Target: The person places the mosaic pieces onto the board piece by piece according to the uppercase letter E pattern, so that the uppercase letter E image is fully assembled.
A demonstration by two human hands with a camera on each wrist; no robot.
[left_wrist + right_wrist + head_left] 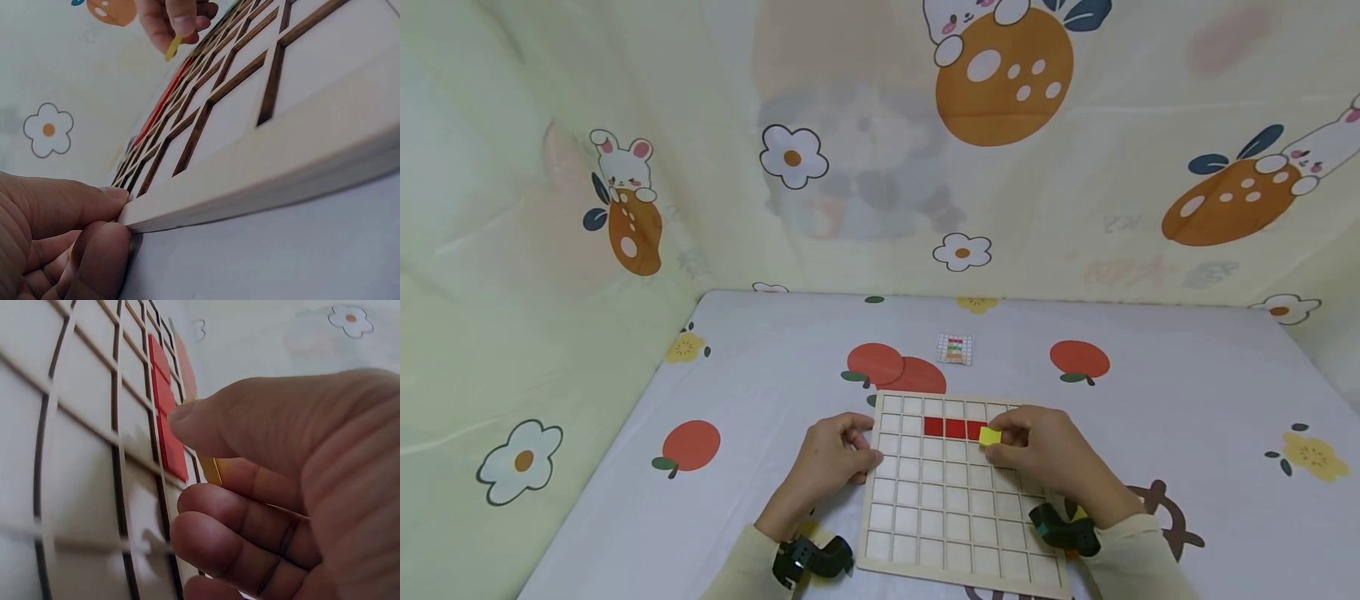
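Observation:
A wooden grid board [901, 500] with white cells lies on the table. Three red square tiles [955, 427] fill neighbouring cells in its second row from the far edge. Between thumb and fingers, my right hand [1048, 450] pinches a yellow square tile [990, 437], held over the right end of the red row. The right wrist view shows the yellow tile [210, 469] partly hidden behind the thumb. At the board's left edge, my left hand [831, 454] grips the rim with thumb and index finger, seen close up in the left wrist view.
Beyond the board lies a small card [955, 349] printed with a coloured grid pattern. A patterned cloth [760, 375] covers the table, and a printed curtain [865, 267] hangs behind it. Each wrist wears a black strap device [812, 558].

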